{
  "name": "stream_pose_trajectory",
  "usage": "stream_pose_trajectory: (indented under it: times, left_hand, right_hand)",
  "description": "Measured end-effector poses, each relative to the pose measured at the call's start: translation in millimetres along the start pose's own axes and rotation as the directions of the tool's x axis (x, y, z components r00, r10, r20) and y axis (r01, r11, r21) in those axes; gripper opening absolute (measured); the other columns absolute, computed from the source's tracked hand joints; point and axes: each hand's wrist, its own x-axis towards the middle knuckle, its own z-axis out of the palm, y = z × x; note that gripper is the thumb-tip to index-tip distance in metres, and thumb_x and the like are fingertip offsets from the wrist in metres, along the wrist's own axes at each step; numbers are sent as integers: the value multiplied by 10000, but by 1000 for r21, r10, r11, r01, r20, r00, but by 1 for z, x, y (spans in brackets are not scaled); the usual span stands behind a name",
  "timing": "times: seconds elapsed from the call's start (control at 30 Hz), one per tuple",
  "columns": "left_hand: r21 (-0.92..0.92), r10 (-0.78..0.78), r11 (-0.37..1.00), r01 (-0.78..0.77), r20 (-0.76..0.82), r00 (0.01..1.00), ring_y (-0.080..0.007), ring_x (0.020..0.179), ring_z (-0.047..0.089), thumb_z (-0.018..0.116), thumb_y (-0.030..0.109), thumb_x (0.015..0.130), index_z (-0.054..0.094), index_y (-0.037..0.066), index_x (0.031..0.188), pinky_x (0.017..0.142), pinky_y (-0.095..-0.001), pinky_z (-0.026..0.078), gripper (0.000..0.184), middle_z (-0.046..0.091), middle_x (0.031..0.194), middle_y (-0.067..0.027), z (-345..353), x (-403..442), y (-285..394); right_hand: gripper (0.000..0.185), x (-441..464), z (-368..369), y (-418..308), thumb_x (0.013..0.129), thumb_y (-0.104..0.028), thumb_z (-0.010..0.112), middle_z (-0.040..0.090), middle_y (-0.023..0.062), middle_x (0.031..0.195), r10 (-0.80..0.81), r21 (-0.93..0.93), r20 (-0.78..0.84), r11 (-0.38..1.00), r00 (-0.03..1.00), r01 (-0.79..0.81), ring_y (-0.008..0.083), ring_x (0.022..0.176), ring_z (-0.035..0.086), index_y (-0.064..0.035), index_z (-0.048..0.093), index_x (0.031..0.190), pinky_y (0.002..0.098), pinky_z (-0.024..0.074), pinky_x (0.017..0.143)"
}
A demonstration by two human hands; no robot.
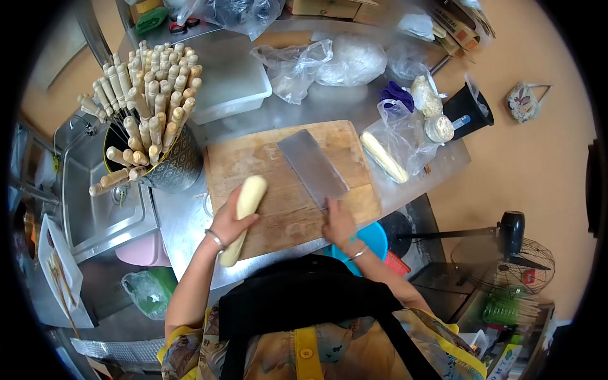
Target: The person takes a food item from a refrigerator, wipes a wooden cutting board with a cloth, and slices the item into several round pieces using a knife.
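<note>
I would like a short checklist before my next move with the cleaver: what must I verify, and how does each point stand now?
1. Cleaver held: ok, the right hand is at its handle end.
2. Pale long piece held: ok, the left hand is closed around it.
3. Left fingers away from the blade: ok, bare wood lies between them.
4. Piece entirely over the cutting board: not ok, its lower end reaches past the edge.
5. Piece resting firmly on the wood: cannot tell from this overhead view.
6. Board secured against sliding: cannot tell, its underside is hidden.
</note>
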Motion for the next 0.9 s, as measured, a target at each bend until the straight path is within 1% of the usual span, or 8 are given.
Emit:
stream_pose_trajectory:
  times: [0.13,0.23,0.27,0.43,0.5,0.53,0.63,0.9]
  left_hand:
    - [347,181,916,-201,89,979,-371,1200,502,717,211,773,304,79,1437,1016,-389,409,793,493,1320,-233,33,40,4]
    - [535,-32,841,-80,196,980,-357,1139,528,711,215,774,318,136,1432,966,-404,439,770,532,1246,-185,66,64,27]
    - [604,58,782,-154,176,983,-338,1114,531,706,222,780,321,160,1430,939,-407,451,757,539,1212,-158,82,73,18]
    - [767,267,584,-264,126,955,-323,1065,528,720,227,771,377,172,1392,906,-421,452,712,549,1170,-118,121,88,16]
    - [745,260,609,-273,138,956,-318,1064,522,714,227,773,380,163,1396,895,-420,455,711,542,1168,-113,126,96,13]
    - [718,263,641,-274,130,956,-314,1063,515,708,227,774,382,155,1400,884,-420,459,710,535,1166,-109,126,101,13]
    - [633,205,725,-272,180,962,-323,1041,515,701,204,774,411,133,1379,886,-415,457,674,530,1171,-115,116,107,18]
    - [538,412,729,-423,148,899,-315,1083,528,669,104,773,532,99,1266,929,-404,451,512,541,1235,-102,131,120,34]
  right_hand:
    - [530,-10,-70,15,756,-119,678,638,183,890,84,172,-51,982,995,-74,336,803,631,-60,488,1247,406,505,702]
    - [458,-19,-101,25,774,-128,715,676,166,935,258,338,50,905,965,-259,297,811,664,-31,537,1186,374,517,720]
    - [318,-26,-108,23,833,-141,703,654,127,793,210,434,-42,884,977,-171,194,680,637,-23,585,1104,309,489,610]
    - [171,-49,-124,26,903,-138,643,524,26,556,387,592,-76,759,919,-271,63,483,501,-25,599,1024,270,344,430]
    - [153,-51,-116,40,901,-138,636,508,66,529,401,640,52,690,915,-338,142,452,515,-29,596,1000,303,362,433]
    - [161,-48,-111,46,904,-184,616,547,148,564,361,476,28,815,932,-330,291,501,575,-37,588,962,380,419,469]
    - [212,-34,-109,51,905,-250,591,579,212,643,361,404,74,841,929,-359,410,608,589,-39,573,917,471,449,533]
    - [206,4,-99,60,892,-184,569,616,246,867,242,140,216,951,946,-275,438,779,592,-16,526,1003,516,450,642]
